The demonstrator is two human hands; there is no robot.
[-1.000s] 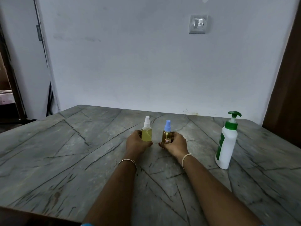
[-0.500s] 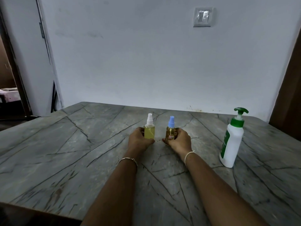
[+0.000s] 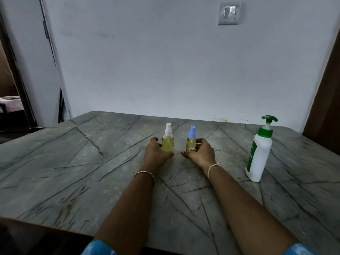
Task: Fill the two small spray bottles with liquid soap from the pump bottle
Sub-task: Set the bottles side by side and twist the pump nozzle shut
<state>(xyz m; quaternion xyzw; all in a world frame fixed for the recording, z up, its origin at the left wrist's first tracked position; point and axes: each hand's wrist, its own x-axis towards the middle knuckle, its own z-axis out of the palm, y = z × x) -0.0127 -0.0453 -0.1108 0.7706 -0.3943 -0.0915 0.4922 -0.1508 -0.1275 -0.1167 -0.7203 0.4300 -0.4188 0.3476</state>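
Two small spray bottles stand upright side by side on the grey marble table (image 3: 73, 162), both holding yellowish liquid. The white-capped spray bottle (image 3: 168, 140) is gripped at its base by my left hand (image 3: 156, 153). The blue-capped spray bottle (image 3: 191, 141), with a small red-edged label, is held by my right hand (image 3: 200, 153), fingers curled round its lower half. The white pump bottle (image 3: 259, 155) with a green pump head and green label stands upright to the right, apart from both hands.
A white wall with a light switch (image 3: 228, 13) rises behind the table's far edge. A dark doorway (image 3: 11, 100) opens at the left and a brown wooden panel (image 3: 327, 100) stands at the right. The table's near edge runs along the bottom left.
The view has tilted slightly, so the bottles and hands sit a little lower-right in frame. Both hands keep their hold on the spray bottles; the bottles stay on the table.
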